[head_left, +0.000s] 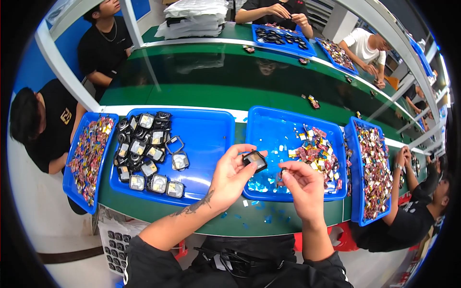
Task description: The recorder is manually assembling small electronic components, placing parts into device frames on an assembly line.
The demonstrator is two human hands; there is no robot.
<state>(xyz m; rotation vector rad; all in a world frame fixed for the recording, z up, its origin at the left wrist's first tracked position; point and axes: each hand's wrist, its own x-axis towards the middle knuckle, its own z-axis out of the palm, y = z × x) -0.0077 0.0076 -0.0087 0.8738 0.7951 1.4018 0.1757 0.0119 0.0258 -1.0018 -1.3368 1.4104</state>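
Note:
Between the thumb and fingers of my left hand (234, 175) is a square black case (254, 162) with a greyish inner face, held above the gap between two blue trays. My right hand (301, 185) is raised over the right-hand tray, thumb and fingertips pinched on a small dark piece too small to name. Beneath it, that blue tray (269, 115) holds a heap of small pink-and-gold circuit pieces (319, 156) and scraps of blue film (261, 185). The left-hand blue tray (206, 139) has many similar black cases (156, 153) gathered on its left side.
Narrower blue trays of circuit pieces stand at far left (91, 158) and right (372, 173). Beyond runs a green conveyor belt (192, 72) with a few loose pieces. White metal posts (62, 67) frame the bench. Several co-workers sit around; a stack of white bags (192, 19) lies behind.

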